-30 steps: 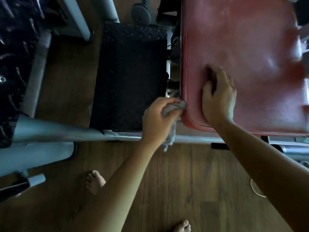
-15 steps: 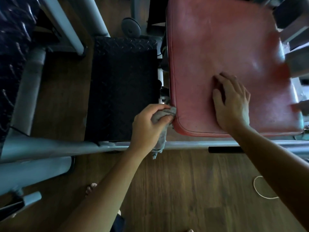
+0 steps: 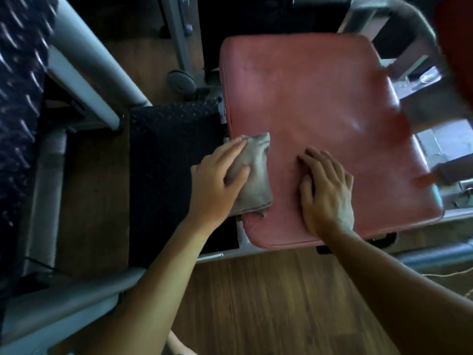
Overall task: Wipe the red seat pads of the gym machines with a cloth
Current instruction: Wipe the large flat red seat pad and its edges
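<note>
Left hand (image 3: 215,180) is pressing the cloth (image 3: 256,175) down at the pad's (image 3: 320,98) left edge, fingers straight, thumb lying on top. Right hand (image 3: 327,193) is resting flat on the pad just beside it, fingers slightly spread, holding nothing. Progress guess: wiping is barely under way, with most of the pad lying beyond the cloth and no other pads clearly showing. The pad is looking smooth and glossy. A black plate (image 3: 166,175) is sitting left of it, wood floor (image 3: 268,303) below, right side blurring out.
</note>
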`<state>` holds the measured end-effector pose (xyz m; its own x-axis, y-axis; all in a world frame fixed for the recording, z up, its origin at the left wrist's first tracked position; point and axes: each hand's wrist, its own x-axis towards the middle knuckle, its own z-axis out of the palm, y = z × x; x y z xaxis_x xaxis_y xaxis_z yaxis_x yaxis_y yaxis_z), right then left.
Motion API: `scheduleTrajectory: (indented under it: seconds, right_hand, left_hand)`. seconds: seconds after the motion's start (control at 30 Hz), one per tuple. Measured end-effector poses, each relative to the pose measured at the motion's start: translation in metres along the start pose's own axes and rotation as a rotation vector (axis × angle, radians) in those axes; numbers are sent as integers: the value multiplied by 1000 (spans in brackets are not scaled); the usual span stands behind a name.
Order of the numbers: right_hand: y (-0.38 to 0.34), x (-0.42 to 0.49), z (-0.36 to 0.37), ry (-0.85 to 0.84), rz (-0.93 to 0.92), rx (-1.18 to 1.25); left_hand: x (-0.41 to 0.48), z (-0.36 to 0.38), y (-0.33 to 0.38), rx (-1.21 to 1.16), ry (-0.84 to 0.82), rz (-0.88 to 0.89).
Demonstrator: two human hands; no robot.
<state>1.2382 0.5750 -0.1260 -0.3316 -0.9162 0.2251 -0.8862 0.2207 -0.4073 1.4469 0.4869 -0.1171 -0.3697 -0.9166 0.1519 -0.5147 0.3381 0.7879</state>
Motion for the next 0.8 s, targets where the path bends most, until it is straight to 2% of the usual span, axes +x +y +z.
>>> scheduleTrajectory:
  seconds: [0.1,0.27,0.53,0.6,0.7,0.77,0.8]
  right_hand:
    - [1,0,0,-3,-2,1]
    - [2,0,1,33,2,74]
    - [2,0,-5,101,61,267]
    - [1,2,-9,147,129,383]
    - [-2,4,-20,241,271,566]
    - [-2,7,-29,248,380,678]
    - [-2,9,-33,225,401,708]
  left_hand:
    - [-1,13,-5,208,-18,37]
    - [16,39,10,241,-88,108]
    - [21,66,34,349,-88,135]
    - [18,73,42,253,-148,134]
    - [13,66,51,-105,-236,90]
    - [7,57,53,-340,-126,-21]
    - [2,54,54,-375,-30,-75]
